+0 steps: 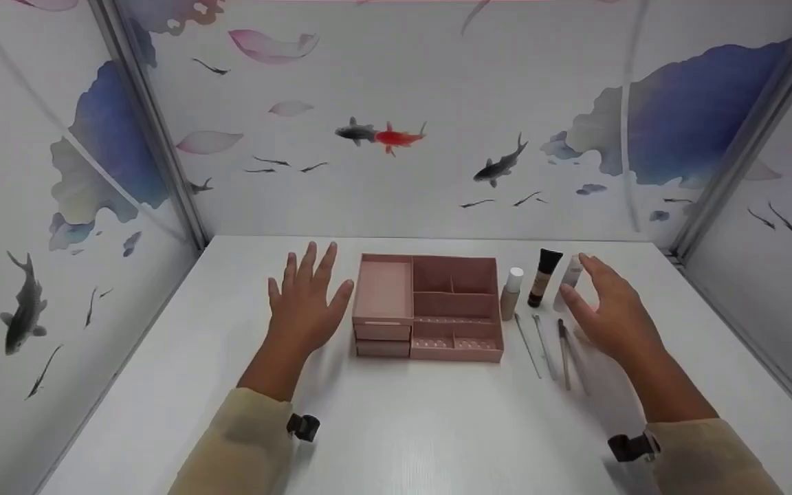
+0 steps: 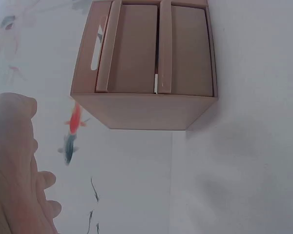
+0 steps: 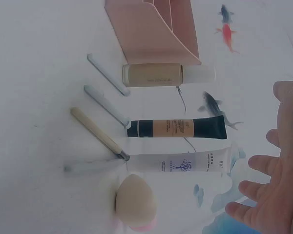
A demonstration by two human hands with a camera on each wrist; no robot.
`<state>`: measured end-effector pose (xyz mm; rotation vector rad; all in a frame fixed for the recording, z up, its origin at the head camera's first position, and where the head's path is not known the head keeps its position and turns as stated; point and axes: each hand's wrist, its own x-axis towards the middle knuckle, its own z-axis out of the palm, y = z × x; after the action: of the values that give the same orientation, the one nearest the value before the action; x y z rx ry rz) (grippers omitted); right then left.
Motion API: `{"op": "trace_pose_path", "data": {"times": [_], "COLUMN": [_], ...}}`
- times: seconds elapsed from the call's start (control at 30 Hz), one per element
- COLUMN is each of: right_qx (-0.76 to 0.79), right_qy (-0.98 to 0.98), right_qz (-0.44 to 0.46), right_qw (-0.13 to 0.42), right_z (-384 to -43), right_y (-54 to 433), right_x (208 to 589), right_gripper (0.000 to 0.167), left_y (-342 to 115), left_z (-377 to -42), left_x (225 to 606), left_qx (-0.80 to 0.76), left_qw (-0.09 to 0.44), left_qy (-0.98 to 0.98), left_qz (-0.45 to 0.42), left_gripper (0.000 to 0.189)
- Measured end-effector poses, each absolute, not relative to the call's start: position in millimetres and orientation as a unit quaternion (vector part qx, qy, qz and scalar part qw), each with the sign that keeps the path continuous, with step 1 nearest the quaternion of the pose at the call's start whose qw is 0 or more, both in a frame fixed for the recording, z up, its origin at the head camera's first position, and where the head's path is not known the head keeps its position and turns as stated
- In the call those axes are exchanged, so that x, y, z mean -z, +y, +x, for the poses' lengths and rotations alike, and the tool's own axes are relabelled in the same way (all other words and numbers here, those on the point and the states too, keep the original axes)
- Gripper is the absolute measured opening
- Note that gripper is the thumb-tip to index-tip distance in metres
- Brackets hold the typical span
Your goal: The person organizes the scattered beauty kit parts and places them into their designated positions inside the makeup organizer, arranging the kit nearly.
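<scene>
My left hand [image 1: 303,309] hovers with spread fingers beside the left side of a pink makeup organizer [image 1: 383,289]. It holds nothing, and in the left wrist view the organizer's two drawers [image 2: 134,48] are pushed in. On the right, my right hand [image 1: 612,309] is held with straight fingers near a white tube [image 3: 185,161], gripping nothing. Left of that tube stand a black-and-tan tube [image 1: 542,278] and a white-capped foundation bottle [image 1: 509,295]. Several slender brushes or sticks [image 1: 564,357] lie in front. A beige egg-shaped makeup sponge [image 3: 135,201] shows only in the right wrist view.
A white table [image 1: 437,426] carries everything. White panels with painted fish [image 1: 396,137] enclose it at the back and both sides, joined by grey metal posts [image 1: 155,130]. The organizer's right half has open compartments [image 1: 454,275].
</scene>
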<state>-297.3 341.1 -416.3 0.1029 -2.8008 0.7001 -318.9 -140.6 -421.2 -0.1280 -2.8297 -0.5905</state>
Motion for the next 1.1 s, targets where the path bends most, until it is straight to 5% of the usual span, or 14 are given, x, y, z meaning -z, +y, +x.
{"op": "trace_pose_path", "data": {"times": [0.33,0.63,1.1], "right_qx": [-0.322,-0.328,-0.398], "right_qy": [-0.947,-0.945,-0.917], "right_qz": [0.000,-0.005,-0.022], "right_qw": [0.011,0.004,0.026], "right_z": [-279.4,-271.5,-277.3], "right_y": [352.3,355.6,369.0], "right_x": [418.3,427.3,464.3], "right_gripper": [0.095,0.093,0.084], "left_y": [-133.0,-133.2,-136.9], "left_z": [-317.0,-319.8,-327.8], "left_x": [441.4,449.5,465.2], "left_qx": [0.260,0.279,0.425], "left_qw": [0.101,0.093,-0.019], "left_qy": [-0.958,-0.953,-0.900], "left_qz": [-0.069,-0.077,-0.096], "left_gripper": [0.073,0.072,0.066]}}
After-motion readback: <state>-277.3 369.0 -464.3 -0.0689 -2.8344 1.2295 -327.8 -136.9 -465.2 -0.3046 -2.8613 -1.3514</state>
